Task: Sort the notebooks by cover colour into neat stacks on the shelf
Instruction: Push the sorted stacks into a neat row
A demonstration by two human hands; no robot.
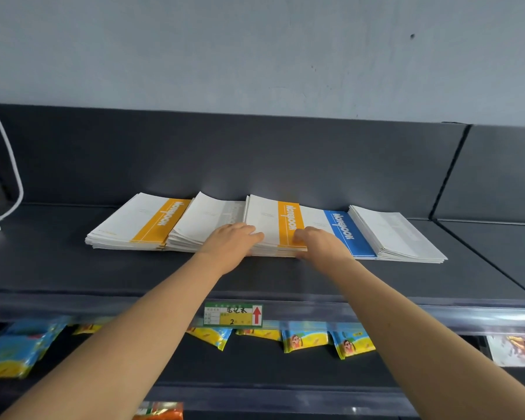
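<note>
1. Broadly, a dark, matte metal shelf point(73, 268) carries the middle stack point(267, 219), and a back panel point(255, 153) of the same smooth grey rises right behind that stack.
2. The middle stack is a thick pile of thin, rectangular paper notebooks. Its top cover is white with an orange band printed "Notebook".
3. Left of the middle stack and touching it lies a grey-banded stack point(206, 222), slightly fanned at the front edge.
4. Further left of the middle stack sits the left stack point(140, 222), topped by another orange-banded cover.
5. Just right of the middle stack, partly tucked beneath it, lies a blue notebook point(346, 231). Beyond that is the right stack point(397, 234), pale and grey-banded.
6. The left hand point(231, 241) rests palm down on the middle stack's near left corner, fingers straight and flat on the white cover.
7. The right hand point(322, 242) is at the middle stack's near right corner, fingers bent over the orange band and the thumb low against the paper edges, pinching that corner.
8. Below the middle stack, glossy blue-and-yellow snack packets point(303, 336) hang along the lower tier.
9. Directly below the middle stack, a small green-and-yellow price label point(233, 315) with a red arrow sits on the shelf lip.
</note>
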